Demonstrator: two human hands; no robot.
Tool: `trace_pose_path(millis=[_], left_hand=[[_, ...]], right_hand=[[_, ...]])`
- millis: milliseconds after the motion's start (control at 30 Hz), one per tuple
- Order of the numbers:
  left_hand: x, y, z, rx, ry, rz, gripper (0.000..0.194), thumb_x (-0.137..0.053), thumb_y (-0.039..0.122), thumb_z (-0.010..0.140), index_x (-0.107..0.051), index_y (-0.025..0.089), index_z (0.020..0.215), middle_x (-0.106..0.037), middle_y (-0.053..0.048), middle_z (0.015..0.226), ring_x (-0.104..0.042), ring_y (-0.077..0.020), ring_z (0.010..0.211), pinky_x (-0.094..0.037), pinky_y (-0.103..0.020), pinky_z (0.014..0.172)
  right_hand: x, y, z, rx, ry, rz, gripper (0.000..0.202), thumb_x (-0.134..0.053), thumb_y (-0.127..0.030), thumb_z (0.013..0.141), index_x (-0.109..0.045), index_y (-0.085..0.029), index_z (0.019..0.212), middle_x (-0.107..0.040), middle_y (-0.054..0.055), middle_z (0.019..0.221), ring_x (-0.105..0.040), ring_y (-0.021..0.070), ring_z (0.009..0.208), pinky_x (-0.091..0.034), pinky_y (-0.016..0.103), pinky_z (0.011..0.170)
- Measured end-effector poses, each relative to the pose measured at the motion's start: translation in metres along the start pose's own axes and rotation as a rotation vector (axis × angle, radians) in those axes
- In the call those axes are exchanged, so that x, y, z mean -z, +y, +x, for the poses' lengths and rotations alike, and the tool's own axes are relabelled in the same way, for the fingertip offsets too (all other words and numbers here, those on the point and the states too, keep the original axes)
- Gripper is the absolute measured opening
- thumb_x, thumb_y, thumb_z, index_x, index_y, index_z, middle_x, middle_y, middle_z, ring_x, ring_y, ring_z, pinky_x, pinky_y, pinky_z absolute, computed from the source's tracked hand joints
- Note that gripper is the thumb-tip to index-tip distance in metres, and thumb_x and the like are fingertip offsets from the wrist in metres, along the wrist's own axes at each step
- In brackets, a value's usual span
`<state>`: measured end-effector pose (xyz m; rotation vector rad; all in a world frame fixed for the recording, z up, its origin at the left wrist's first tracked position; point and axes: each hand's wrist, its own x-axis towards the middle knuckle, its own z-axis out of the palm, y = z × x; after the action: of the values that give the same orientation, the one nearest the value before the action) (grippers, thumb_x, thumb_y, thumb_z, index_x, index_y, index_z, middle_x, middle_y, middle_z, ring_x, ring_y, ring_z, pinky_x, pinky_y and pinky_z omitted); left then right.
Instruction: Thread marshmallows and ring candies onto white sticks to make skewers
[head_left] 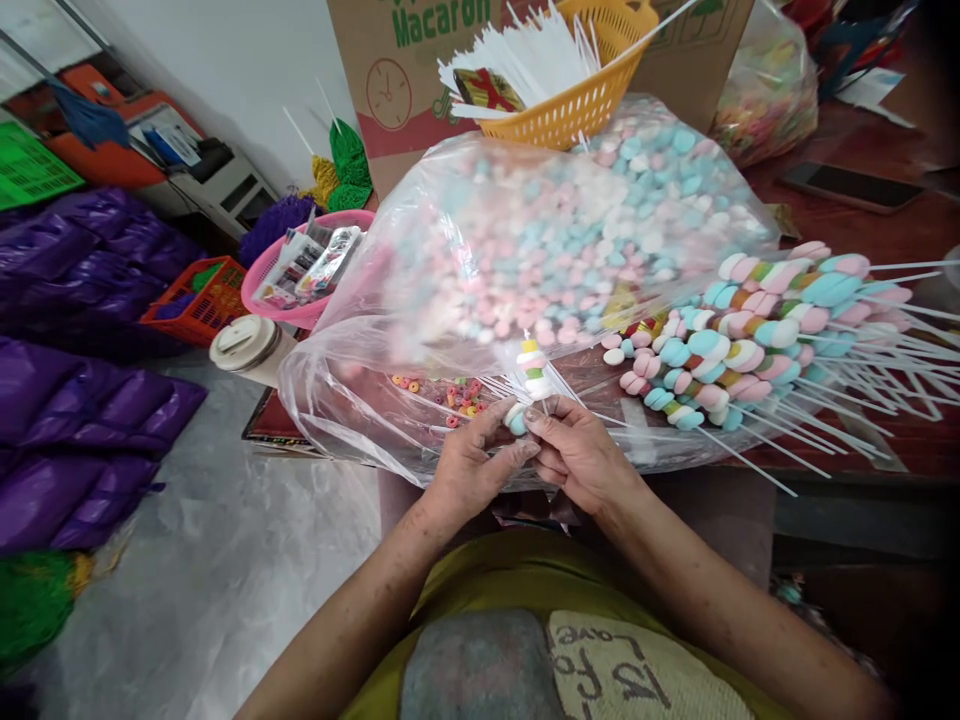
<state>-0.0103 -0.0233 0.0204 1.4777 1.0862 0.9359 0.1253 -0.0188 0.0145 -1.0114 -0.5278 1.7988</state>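
Observation:
Between the fingertips of my left hand [480,455] is a small blue-and-white marshmallow [516,420]. My right hand [581,455] is closed beside it, its fingers around the lower end of a marshmallow stick [534,375]. White, pink and green pieces with a yellow one near the tip show on that stick; the part inside the fingers is hidden. Just beyond my hands lie loose white sticks [559,382] and colourful ring-shaped pieces [461,395]. A large clear bag [480,250] of pastel marshmallows fills the table behind them.
Finished-looking marshmallow skewers [750,330] are piled at the right, sticks pointing outward. A yellow basket [577,115] holds white sticks at the back, before a cardboard box [409,80]. A phone [851,187] lies far right. A lidded cup [251,348] and pink basket [300,312] stand left.

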Motion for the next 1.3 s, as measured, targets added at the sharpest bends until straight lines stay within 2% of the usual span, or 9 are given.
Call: trace_pose_path(millis=[133,300,467,600,767,967,1067,1167,1300], left_hand=[[0.002,0.004,0.005,0.042,-0.056,-0.203,0.036,-0.068,0.023,0.07,-0.063,0.018,0.105,-0.068,-0.003,0.093,-0.061,-0.0162,0.084,-0.05,-0.026,0.078],[0.002,0.005,0.003,0.054,0.104,-0.166,0.027,-0.071,0.024,0.067,-0.068,0.016,0.093,-0.069,-0.003,0.087,-0.062,-0.015,0.079,-0.05,-0.025,0.075],[0.002,0.001,0.006,0.28,0.216,-0.429,0.03,-0.071,0.034,0.066,-0.066,0.015,0.088,-0.067,-0.002,0.072,-0.062,-0.0121,0.057,-0.053,-0.027,0.059],[-0.01,-0.008,0.014,0.247,0.184,-0.461,0.031,-0.072,0.033,0.063,-0.066,0.013,0.085,-0.066,-0.001,0.066,-0.061,-0.0121,0.058,-0.052,-0.027,0.061],[0.0,-0.019,0.024,0.312,0.376,-0.514,0.037,-0.075,0.033,0.057,-0.061,0.012,0.085,-0.064,0.001,0.066,-0.061,-0.0118,0.055,-0.052,-0.026,0.057],[0.012,-0.02,0.02,0.263,0.392,-0.304,0.04,-0.073,0.035,0.06,-0.057,0.015,0.091,-0.061,0.003,0.062,-0.056,-0.0086,0.047,-0.043,-0.018,0.041],[0.007,-0.024,0.018,0.256,0.315,-0.21,0.032,-0.069,0.036,0.065,-0.06,0.013,0.086,-0.063,0.0,0.065,-0.054,-0.0081,0.049,-0.039,-0.016,0.038],[0.009,-0.03,0.015,0.244,0.376,-0.189,0.03,-0.068,0.034,0.065,-0.061,0.013,0.086,-0.062,0.0,0.066,-0.053,-0.0082,0.051,-0.042,-0.017,0.041],[0.014,-0.031,0.005,0.294,0.449,-0.188,0.029,-0.069,0.033,0.065,-0.061,0.012,0.085,-0.062,0.0,0.071,-0.056,-0.0102,0.056,-0.048,-0.022,0.05]], right_hand=[[-0.002,0.0,-0.002,0.035,-0.042,-0.017,0.034,-0.072,-0.038,0.061,-0.045,-0.018,0.067,-0.047,-0.009,0.044,-0.021,-0.0009,0.028,-0.013,0.014,0.029],[-0.002,-0.001,-0.005,0.058,0.01,-0.115,0.033,-0.072,-0.039,0.061,-0.047,-0.018,0.066,-0.043,-0.01,0.043,-0.022,-0.0004,0.028,-0.013,0.015,0.029],[0.005,-0.003,-0.007,0.202,0.029,-0.192,0.021,-0.066,-0.028,0.064,-0.052,-0.017,0.074,-0.055,-0.006,0.054,-0.027,0.0005,0.032,-0.016,0.016,0.031],[0.002,0.004,0.002,0.242,0.022,-0.335,0.017,-0.063,-0.029,0.066,-0.052,-0.018,0.073,-0.044,-0.01,0.048,-0.028,0.0018,0.034,-0.02,0.017,0.032],[0.017,-0.004,0.014,0.306,0.227,-0.285,0.025,-0.063,-0.036,0.065,-0.043,-0.021,0.065,-0.036,-0.012,0.04,-0.023,0.0034,0.031,-0.015,0.019,0.031],[0.042,-0.008,0.008,0.425,0.206,-0.735,0.022,-0.055,-0.038,0.074,-0.056,-0.017,0.07,-0.049,-0.004,0.053,-0.039,0.008,0.045,-0.031,0.022,0.044],[0.028,0.006,0.015,0.502,0.191,-1.084,0.017,-0.051,-0.03,0.077,-0.061,-0.017,0.077,-0.056,0.001,0.068,-0.05,0.0127,0.063,-0.038,0.025,0.059],[0.01,0.016,0.024,0.43,0.196,-1.431,0.013,-0.052,-0.024,0.077,-0.062,-0.016,0.077,-0.058,0.006,0.079,-0.052,0.0158,0.072,-0.037,0.026,0.065],[0.004,0.014,0.027,0.35,0.186,-1.486,0.011,-0.051,-0.022,0.076,-0.06,-0.015,0.076,-0.059,0.006,0.078,-0.053,0.0149,0.069,-0.036,0.025,0.061]])
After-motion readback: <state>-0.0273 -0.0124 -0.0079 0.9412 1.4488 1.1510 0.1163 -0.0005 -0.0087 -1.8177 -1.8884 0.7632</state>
